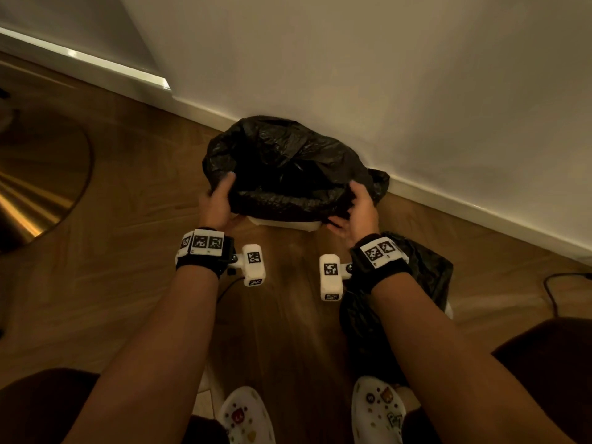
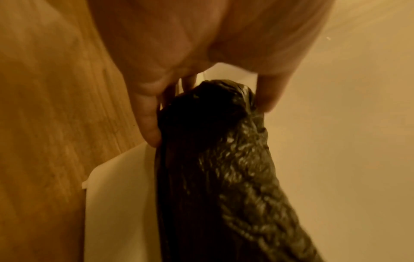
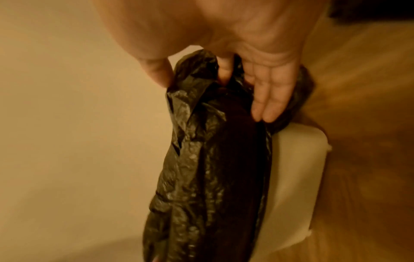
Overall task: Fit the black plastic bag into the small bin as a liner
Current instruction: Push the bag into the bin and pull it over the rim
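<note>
The black plastic bag (image 1: pixel 282 168) drapes over the small white bin (image 1: pixel 285 223), which stands on the floor against the wall; only the bin's near lower edge shows in the head view. My left hand (image 1: pixel 216 200) grips the bag's left rim, thumb on top. My right hand (image 1: pixel 358 208) grips the right rim. In the left wrist view the fingers (image 2: pixel 147 120) and thumb pinch the bag's folded edge (image 2: pixel 212 141) beside the white bin wall (image 2: pixel 118 203). In the right wrist view the fingers (image 3: pixel 268 99) lie on the bag (image 3: pixel 201 168), the thumb on its other side, above the bin (image 3: pixel 295 168).
A second black bag (image 1: pixel 416 283) lies on the wooden floor under my right forearm. A white skirting board (image 1: pixel 480 206) and wall run behind the bin. A round brass base (image 1: pixel 41 174) sits at the left. A dark cable (image 1: pixel 551 293) lies at the right. My white clogs (image 1: pixel 378 411) are below.
</note>
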Tool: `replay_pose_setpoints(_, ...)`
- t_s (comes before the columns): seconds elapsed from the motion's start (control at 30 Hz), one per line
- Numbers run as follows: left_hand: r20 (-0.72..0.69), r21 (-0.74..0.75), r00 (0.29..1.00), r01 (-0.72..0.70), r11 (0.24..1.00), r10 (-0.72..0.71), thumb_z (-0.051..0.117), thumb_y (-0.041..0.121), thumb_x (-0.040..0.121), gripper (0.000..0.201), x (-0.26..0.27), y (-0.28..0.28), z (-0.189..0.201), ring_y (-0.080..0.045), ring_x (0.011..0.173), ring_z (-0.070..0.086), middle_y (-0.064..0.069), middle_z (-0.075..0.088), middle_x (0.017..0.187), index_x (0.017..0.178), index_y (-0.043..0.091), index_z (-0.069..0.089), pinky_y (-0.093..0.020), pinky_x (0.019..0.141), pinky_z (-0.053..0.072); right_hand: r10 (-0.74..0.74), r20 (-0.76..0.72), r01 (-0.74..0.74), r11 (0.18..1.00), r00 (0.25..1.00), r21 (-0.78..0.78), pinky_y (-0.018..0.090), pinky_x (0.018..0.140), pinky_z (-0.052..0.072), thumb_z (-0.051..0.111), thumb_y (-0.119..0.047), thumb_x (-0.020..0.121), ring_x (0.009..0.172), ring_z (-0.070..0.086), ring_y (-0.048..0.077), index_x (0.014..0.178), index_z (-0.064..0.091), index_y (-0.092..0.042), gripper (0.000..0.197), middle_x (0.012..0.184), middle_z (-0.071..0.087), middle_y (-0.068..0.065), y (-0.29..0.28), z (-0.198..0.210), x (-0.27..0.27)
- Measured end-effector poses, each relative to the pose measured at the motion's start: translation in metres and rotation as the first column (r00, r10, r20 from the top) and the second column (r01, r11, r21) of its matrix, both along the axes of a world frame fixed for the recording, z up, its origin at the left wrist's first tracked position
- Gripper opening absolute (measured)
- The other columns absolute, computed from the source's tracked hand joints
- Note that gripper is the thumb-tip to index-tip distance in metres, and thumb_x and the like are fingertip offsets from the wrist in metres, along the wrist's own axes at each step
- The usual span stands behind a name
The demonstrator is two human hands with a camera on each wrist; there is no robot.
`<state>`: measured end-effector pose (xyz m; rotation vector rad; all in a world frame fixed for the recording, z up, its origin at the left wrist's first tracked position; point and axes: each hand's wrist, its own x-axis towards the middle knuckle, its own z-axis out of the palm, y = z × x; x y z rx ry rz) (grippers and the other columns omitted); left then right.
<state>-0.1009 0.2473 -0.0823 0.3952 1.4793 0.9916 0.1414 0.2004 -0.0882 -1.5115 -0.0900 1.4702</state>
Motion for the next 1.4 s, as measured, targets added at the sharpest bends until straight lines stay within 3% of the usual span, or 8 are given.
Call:
replay_pose_setpoints(0.13, -0.266, 0.004, 0.953, 0.148, 0.989, -0.141, 0.068, 0.023, 0.065, 0.034, -0.004, 0.016, -0.002, -0.032, 0.096, 0.069, -0.009, 0.072, 0.102, 0.099, 0.019, 0.069, -0.050, 0.085, 0.058, 0.252, 0.472, -0.236, 0.967, 0.845, -0.093, 0.050, 0.086, 0.058, 0.068, -0.062, 0.057, 0.100, 0.068, 0.030, 0.124, 0.052, -0.019, 0.081, 0.116, 0.066, 0.007, 0.016, -0.001, -0.001)
replay_pose_setpoints(0.33, -0.373, -0.150, 0.876, 0.267, 0.952, -0.304, 0.053, 0.005, 0.081, 0.022, -0.009, -0.003, 0.031, -0.036, 0.093, 0.065, -0.015, 0.066, 0.104, 0.100, 0.012, 0.060, -0.049, 0.084, 0.057, 0.527, 0.710, -0.528, 0.810, 0.467, -0.254, 0.030, 0.087, 0.045, 0.054, -0.023, 0.091, 0.109, 0.058, 0.030, 0.130, 0.049, -0.009, 0.042, 0.122, 0.058, 0.011, 0.019, 0.027, 0.005)
replay_pose_setpoints(0.57, -0.389, -0.410, 0.693, 0.461, 0.787, -0.608, 0.055, 0.016, 0.087, 0.013, -0.041, -0.023, 0.059, -0.033, 0.086, 0.066, -0.014, 0.066, 0.101, 0.093, 0.005, 0.059, -0.044, 0.073, 0.059, 0.809, 0.541, -0.726, 0.512, 0.229, -0.459, 0.047, 0.068, 0.063, 0.058, -0.016, 0.089, 0.079, 0.073, 0.034, 0.094, 0.062, -0.002, 0.015, 0.092, 0.071, 0.014, 0.028, 0.063, 0.014)
replay_pose_setpoints(0.77, -0.304, -0.544, 0.593, 0.534, 0.647, -0.745, 0.043, 0.020, 0.098, 0.023, -0.048, -0.026, 0.034, -0.040, 0.104, 0.059, -0.024, 0.061, 0.121, 0.091, 0.008, 0.062, -0.048, 0.098, 0.047, 0.913, 0.407, -0.771, 0.257, -0.003, -0.583, 0.015, 0.066, 0.054, 0.053, -0.022, 0.091, 0.115, 0.061, 0.031, 0.070, 0.047, -0.025, 0.022, 0.130, 0.061, 0.018, 0.036, 0.038, 0.008)
replay_pose_setpoints(0.9, -0.352, -0.546, 0.578, 0.513, 0.663, -0.736, 0.038, 0.022, 0.102, 0.038, -0.037, -0.033, -0.007, -0.035, 0.096, 0.056, -0.025, 0.054, 0.133, 0.125, -0.003, 0.054, -0.040, 0.080, 0.046, 0.896, 0.383, -0.740, 0.414, 0.226, -0.531, 0.019, 0.037, 0.049, 0.055, -0.023, 0.094, 0.054, 0.066, 0.013, 0.091, 0.055, -0.015, 0.008, 0.105, 0.060, 0.010, 0.020, -0.004, 0.006)
replay_pose_setpoints(1.13, -0.242, -0.472, 0.824, 0.362, 0.804, -0.513, 0.059, 0.077, 0.049, 0.089, -0.078, -0.032, -0.119, -0.036, 0.107, 0.063, -0.013, 0.064, 0.124, 0.114, 0.015, 0.063, -0.051, 0.097, 0.051, 0.766, 0.434, -0.613, 0.641, 0.474, -0.462, 0.048, 0.073, 0.062, 0.053, -0.042, 0.095, 0.074, 0.074, 0.034, 0.096, 0.062, -0.004, 0.039, 0.087, 0.072, 0.018, 0.012, -0.030, -0.003)
replay_pose_setpoints(1.23, -0.237, -0.441, 0.819, 0.389, 0.809, -0.523, 0.057, 0.062, 0.084, 0.064, -0.059, -0.041, -0.070, -0.033, 0.112, 0.058, -0.012, 0.061, 0.124, 0.131, 0.019, 0.053, -0.042, 0.096, 0.047, 0.778, 0.410, -0.666, 0.624, 0.476, -0.410, 0.045, 0.080, 0.061, 0.053, -0.038, 0.096, 0.083, 0.073, 0.031, 0.115, 0.057, -0.012, 0.032, 0.103, 0.069, 0.013, 0.011, -0.028, 0.006)
replay_pose_setpoints(1.4, -0.634, -0.409, 0.483, 0.453, 0.792, -0.604, 0.058, 0.020, 0.090, 0.028, -0.062, -0.045, -0.017, -0.034, 0.102, 0.061, -0.014, 0.063, 0.109, 0.117, 0.011, 0.059, -0.040, 0.077, 0.048, 0.695, 0.690, -0.761, 0.334, -0.200, -0.556, 0.032, 0.082, 0.050, 0.064, -0.022, 0.087, 0.101, 0.062, 0.024, 0.126, 0.055, -0.016, 0.040, 0.108, 0.062, 0.004, 0.013, -0.004, 0.029)
